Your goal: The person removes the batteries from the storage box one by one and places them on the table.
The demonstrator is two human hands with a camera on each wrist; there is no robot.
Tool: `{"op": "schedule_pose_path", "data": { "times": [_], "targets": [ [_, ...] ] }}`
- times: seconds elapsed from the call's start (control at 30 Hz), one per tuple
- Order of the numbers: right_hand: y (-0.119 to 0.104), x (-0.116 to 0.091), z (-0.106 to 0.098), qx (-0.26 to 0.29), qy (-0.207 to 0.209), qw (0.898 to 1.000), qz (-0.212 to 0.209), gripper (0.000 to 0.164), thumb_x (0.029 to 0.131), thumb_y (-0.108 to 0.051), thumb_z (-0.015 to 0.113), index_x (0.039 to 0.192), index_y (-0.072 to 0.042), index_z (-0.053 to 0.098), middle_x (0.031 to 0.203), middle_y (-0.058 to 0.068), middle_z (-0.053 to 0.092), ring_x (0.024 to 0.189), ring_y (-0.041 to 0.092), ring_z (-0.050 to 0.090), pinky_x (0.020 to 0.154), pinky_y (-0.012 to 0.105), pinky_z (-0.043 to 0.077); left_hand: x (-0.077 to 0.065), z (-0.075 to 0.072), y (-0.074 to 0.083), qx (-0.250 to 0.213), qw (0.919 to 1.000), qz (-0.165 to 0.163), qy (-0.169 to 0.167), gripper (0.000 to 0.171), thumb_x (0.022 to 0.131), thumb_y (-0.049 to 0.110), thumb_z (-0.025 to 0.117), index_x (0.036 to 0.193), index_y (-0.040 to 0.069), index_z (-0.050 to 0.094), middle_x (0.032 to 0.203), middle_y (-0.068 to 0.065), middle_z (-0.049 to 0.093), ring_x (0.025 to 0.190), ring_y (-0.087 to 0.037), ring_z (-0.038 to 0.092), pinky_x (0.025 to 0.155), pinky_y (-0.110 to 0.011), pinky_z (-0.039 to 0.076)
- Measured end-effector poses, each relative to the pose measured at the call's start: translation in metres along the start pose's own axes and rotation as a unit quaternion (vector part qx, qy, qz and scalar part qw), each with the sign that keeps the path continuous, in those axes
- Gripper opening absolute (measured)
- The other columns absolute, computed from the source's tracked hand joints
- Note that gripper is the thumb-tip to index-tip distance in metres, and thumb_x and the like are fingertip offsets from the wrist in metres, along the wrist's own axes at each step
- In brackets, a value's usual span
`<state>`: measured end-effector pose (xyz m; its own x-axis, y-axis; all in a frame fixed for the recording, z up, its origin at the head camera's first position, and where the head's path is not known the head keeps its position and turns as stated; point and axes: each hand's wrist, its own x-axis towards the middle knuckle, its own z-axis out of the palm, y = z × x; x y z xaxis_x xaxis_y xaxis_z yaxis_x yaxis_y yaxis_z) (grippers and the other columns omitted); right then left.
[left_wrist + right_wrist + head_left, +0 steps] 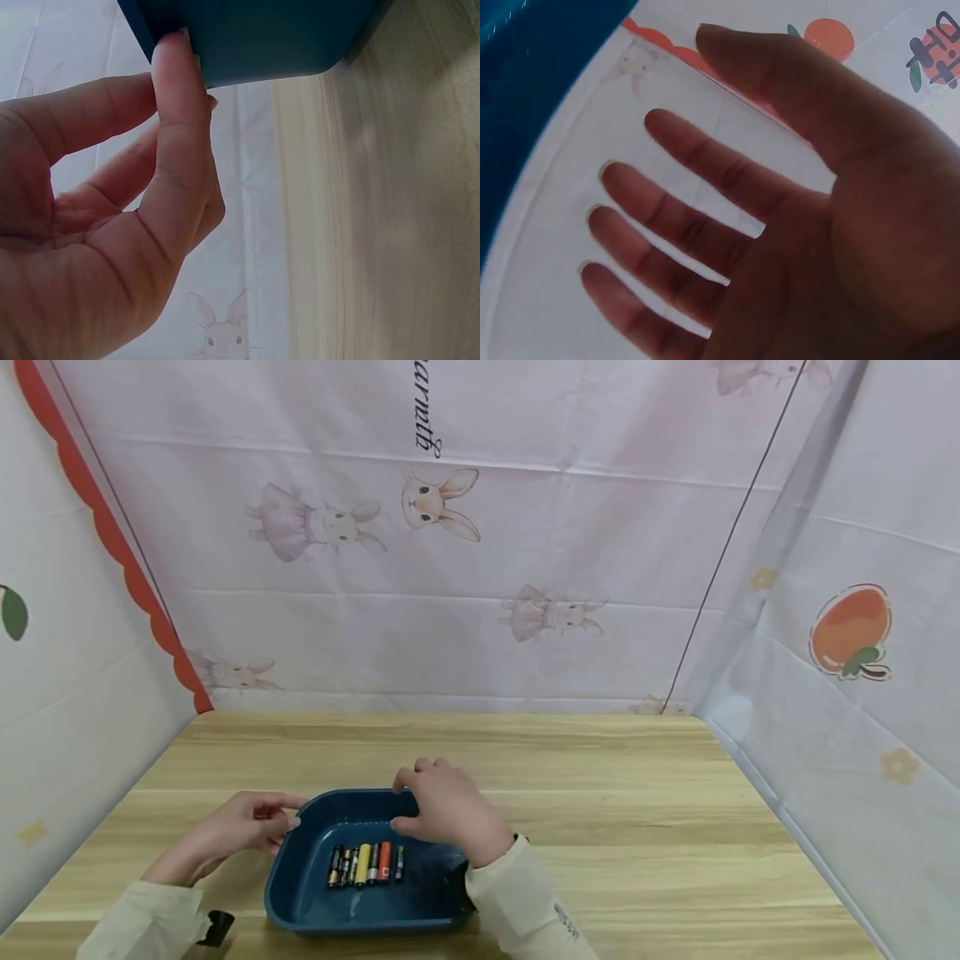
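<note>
A dark blue plastic tray point(300, 893) with rounded corners stands on the table. Inside it, several batteries point(363, 864) lie side by side in a row, among them a yellow one and an orange-red one. At the tray's left wall, my left hand point(243, 827) pinches the rim between thumb and fingers; the left wrist view shows those fingers point(180, 112) against the blue wall. Above the tray's far right part hovers my right hand point(453, 806), its fingers loosely bent and spread, holding nothing. My right forearm hides the tray's right end.
The wooden table point(637, 827) extends behind and to the right of the tray. Printed cloth walls point(465, 652) with rabbits and fruit enclose it at the back and both sides. A black strap end point(217, 928) hangs by the left sleeve.
</note>
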<state>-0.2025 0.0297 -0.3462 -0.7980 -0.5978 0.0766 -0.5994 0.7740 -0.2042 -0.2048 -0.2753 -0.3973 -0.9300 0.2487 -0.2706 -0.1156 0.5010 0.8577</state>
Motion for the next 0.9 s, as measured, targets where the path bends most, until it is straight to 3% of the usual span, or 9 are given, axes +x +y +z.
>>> {"op": "schedule_pose_path", "data": {
  "times": [0.2,0.4,0.67,0.9],
  "targets": [
    [-0.009,0.004,0.012,-0.003,-0.025,0.999,0.027,0.033,0.085,-0.037,0.072,0.112,-0.018,0.066,0.103,0.000,0.057,0.093,0.019,0.052,0.077,0.032,0.048,0.001,0.000,0.001,0.004,0.9999,-0.009,0.010,0.042,0.095,0.009,0.059,0.131,-0.011,0.051,0.084,-0.009,0.058,0.074,-0.021,0.059,0.065,-0.036,0.057],
    [-0.020,0.012,0.024,-0.038,-0.069,0.995,0.059,0.028,0.081,-0.039,0.076,0.101,-0.020,0.068,0.100,-0.002,0.057,0.090,0.018,0.050,0.075,0.032,0.047,0.002,-0.001,0.000,0.005,0.9999,-0.007,0.010,0.042,0.095,0.009,0.058,0.131,-0.011,0.050,0.084,-0.009,0.058,0.074,-0.021,0.059,0.066,-0.037,0.057],
    [-0.032,0.022,0.037,-0.091,-0.142,0.980,0.102,0.048,0.071,-0.045,0.084,0.113,-0.028,0.068,0.104,-0.004,0.057,0.092,0.017,0.049,0.078,0.033,0.045,0.003,-0.002,-0.002,0.005,1.0000,0.002,0.000,0.043,0.095,0.010,0.059,0.131,-0.012,0.050,0.084,-0.009,0.059,0.074,-0.021,0.060,0.067,-0.038,0.057],
    [-0.032,0.028,0.047,-0.103,-0.164,0.974,0.122,0.053,0.067,-0.043,0.086,0.115,-0.027,0.067,0.107,-0.004,0.058,0.097,0.017,0.050,0.087,0.034,0.046,0.002,-0.001,-0.001,0.003,1.0000,0.002,-0.004,0.043,0.095,0.011,0.059,0.131,-0.012,0.049,0.084,-0.009,0.059,0.074,-0.021,0.060,0.067,-0.038,0.057]
  ]
}}
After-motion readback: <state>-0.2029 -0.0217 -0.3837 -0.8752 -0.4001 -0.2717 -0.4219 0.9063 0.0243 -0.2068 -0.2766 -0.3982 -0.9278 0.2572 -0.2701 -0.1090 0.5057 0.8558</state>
